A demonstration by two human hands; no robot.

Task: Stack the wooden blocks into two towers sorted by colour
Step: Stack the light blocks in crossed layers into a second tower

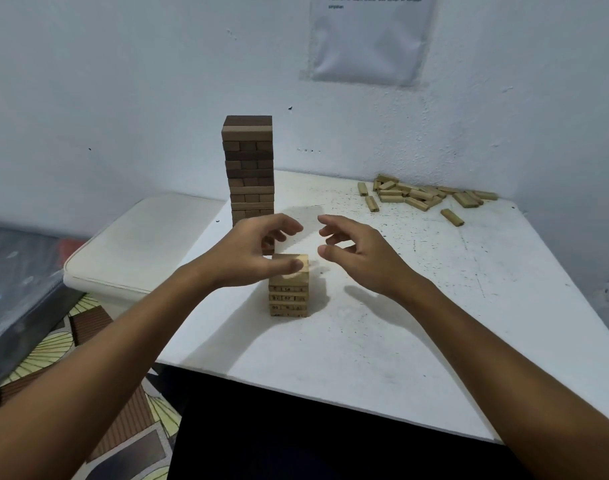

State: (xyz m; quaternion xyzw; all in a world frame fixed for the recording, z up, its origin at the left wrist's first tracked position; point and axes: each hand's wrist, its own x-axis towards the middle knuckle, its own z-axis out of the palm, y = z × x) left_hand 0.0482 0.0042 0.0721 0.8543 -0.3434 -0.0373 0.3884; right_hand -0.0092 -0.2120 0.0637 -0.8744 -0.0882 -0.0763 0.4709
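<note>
A tall tower of dark brown blocks [249, 168] stands at the far left of the white table [434, 306]. In front of it is a short tower of light blocks [289, 292], several layers high, with numbers on the block ends. My left hand [251, 252] hovers at that tower's top left, fingers curled apart, thumb in front of the top layer, holding nothing. My right hand [358, 254] is open just right of and above the short tower, not touching it. A pile of loose light blocks [420, 195] lies at the table's far right.
A white padded seat [136, 244] adjoins the table's left side. The white wall behind carries a taped paper sheet [370, 36]. A patterned floor mat [88, 393] lies lower left. The table's near edge runs above my dark lap.
</note>
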